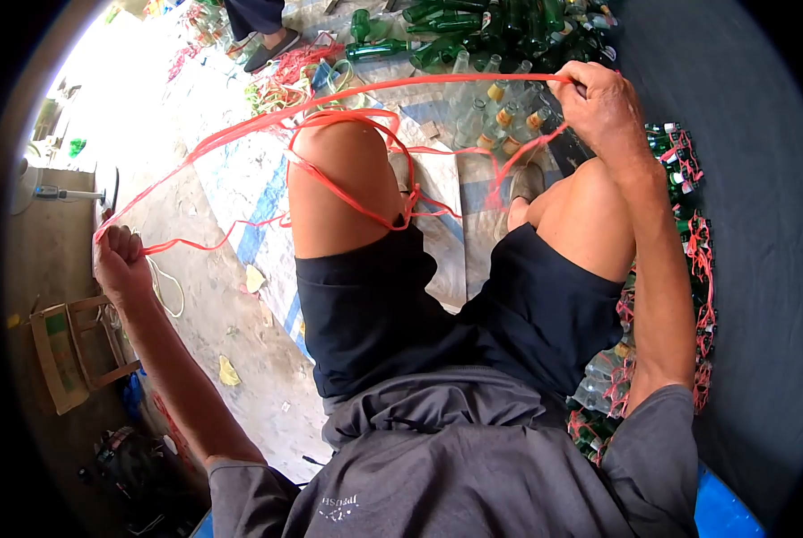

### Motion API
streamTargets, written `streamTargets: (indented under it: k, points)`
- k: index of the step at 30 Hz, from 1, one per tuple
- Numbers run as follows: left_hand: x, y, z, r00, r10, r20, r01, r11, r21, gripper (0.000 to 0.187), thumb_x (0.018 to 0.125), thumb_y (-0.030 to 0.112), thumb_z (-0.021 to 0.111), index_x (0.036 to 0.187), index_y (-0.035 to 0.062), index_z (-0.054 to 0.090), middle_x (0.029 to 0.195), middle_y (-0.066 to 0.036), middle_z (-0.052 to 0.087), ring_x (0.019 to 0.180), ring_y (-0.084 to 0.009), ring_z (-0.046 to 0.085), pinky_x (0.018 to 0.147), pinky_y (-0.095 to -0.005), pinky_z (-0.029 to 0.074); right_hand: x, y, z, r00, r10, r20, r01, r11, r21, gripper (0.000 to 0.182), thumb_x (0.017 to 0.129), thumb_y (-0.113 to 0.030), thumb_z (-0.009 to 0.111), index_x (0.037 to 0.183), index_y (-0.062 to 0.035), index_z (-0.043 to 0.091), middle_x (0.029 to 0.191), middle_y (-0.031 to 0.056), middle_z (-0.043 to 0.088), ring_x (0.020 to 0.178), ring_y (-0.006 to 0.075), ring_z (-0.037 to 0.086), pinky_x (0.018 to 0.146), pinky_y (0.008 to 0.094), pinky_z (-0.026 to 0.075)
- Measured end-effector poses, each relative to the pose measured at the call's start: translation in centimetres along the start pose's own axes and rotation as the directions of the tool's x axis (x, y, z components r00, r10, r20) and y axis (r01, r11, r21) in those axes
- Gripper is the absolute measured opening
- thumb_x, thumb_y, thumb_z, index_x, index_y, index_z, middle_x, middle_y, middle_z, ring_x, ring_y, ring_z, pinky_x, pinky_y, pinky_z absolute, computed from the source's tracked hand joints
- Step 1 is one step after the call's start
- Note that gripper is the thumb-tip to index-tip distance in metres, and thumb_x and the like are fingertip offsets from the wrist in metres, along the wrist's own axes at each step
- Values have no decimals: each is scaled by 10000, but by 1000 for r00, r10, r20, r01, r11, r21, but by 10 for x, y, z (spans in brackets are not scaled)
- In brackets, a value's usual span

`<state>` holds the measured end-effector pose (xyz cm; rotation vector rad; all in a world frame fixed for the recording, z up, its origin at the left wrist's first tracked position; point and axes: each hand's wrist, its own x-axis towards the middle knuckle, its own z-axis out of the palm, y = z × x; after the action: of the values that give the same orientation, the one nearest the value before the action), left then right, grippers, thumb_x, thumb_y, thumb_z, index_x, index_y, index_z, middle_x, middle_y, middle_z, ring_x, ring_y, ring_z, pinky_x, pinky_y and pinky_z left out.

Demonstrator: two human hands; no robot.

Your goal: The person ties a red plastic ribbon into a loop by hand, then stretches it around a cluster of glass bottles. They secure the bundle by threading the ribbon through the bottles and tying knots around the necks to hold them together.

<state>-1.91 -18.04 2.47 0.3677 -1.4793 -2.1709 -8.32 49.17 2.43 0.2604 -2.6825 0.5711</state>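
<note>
A red plastic cord (329, 94) is stretched across the head view between my two raised hands. My left hand (121, 255), at the far left, is closed in a fist around one end. At the upper right, my right hand (594, 99) grips the other end with its fingers curled. Loose loops of the same cord lie over my bare knee, and a thinner strand sags from my left hand toward it. More cord hangs below my right hand, in front of several clear bottles (468, 121).
Green bottles (504, 31) are heaped at the top. Red-tied bottles (688, 197) line the right side. Tangled cord (298, 72) lies near another person's shoe (271, 51). A wooden frame (101, 341) and a fan (26, 186) are at the left.
</note>
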Motion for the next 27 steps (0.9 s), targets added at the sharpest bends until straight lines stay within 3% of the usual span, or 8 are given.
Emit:
streamTargets:
  k: [2, 5, 6, 11, 18, 21, 23, 27]
  points:
    - [2, 5, -2, 1000, -2, -10, 2, 1000, 4, 350, 1073, 148, 550, 1361, -47, 589, 669, 73, 234, 567, -55, 212, 514, -251, 211, 0, 16, 7, 997, -47, -58, 49, 998, 36, 200, 900, -264, 716, 876, -65, 716, 848, 202, 688, 734, 420, 658, 660, 495, 508]
    - [-3, 15, 11, 1000, 10, -11, -9, 999, 38, 336, 1077, 125, 526, 1362, -45, 578, 665, 69, 231, 564, -57, 211, 516, -252, 214, 1, 33, 12, 990, 102, 101, -129, 940, 316, 183, 971, -174, 697, 920, 1, 723, 775, 13, 640, 702, 88, 562, 639, 267, 438]
    - [-9, 17, 20, 999, 18, -30, -17, 999, 33, 331, 1079, 120, 520, 1361, -44, 575, 664, 69, 232, 564, -57, 211, 516, -252, 214, 1, 33, 13, 979, 135, 152, -184, 905, 384, 208, 996, -173, 679, 919, 15, 720, 801, -25, 639, 719, 48, 516, 652, 232, 416]
    - [9, 36, 10, 998, 54, 25, -54, 999, 8, 301, 1090, 136, 515, 1325, -42, 578, 651, 72, 220, 551, -60, 202, 515, -250, 214, -2, 31, 2, 902, 289, 322, -425, 452, 784, 216, 1051, -252, 641, 1028, -51, 718, 930, 9, 723, 839, 99, 693, 777, 246, 553]
    - [24, 57, -5, 996, 84, 20, -83, 996, -38, 198, 1084, 139, 538, 1183, 7, 649, 624, 80, 240, 530, -59, 205, 493, -257, 201, 6, 52, -14, 912, 352, 210, -345, 383, 857, 292, 1003, -326, 719, 1072, -42, 733, 802, -25, 670, 718, 76, 658, 720, 217, 524]
    - [24, 55, -9, 996, 61, -66, -63, 998, -30, 172, 1068, 123, 559, 1168, 16, 650, 625, 78, 220, 532, -63, 204, 490, -262, 203, 10, 56, -25, 908, 386, 166, -323, 387, 864, 323, 1002, -335, 720, 1075, -21, 725, 784, -25, 627, 726, 84, 634, 771, 266, 560]
    - [15, 51, -5, 992, 41, -115, -42, 999, -1, 172, 1058, 119, 572, 1171, 13, 648, 630, 76, 218, 534, -66, 206, 491, -265, 204, 9, 61, -37, 909, 368, 196, -307, 272, 912, 304, 1029, -303, 683, 1121, -13, 702, 770, -29, 586, 701, 89, 574, 829, 348, 578]
    - [1, 36, 5, 990, 25, -137, -22, 999, 24, 234, 1039, 137, 605, 1234, 12, 638, 643, 86, 236, 533, -57, 224, 501, -256, 211, 1, 75, -60, 882, 433, 184, -268, 143, 953, 338, 1055, -330, 639, 1235, -44, 635, 742, -40, 536, 657, 74, 508, 845, 374, 579]
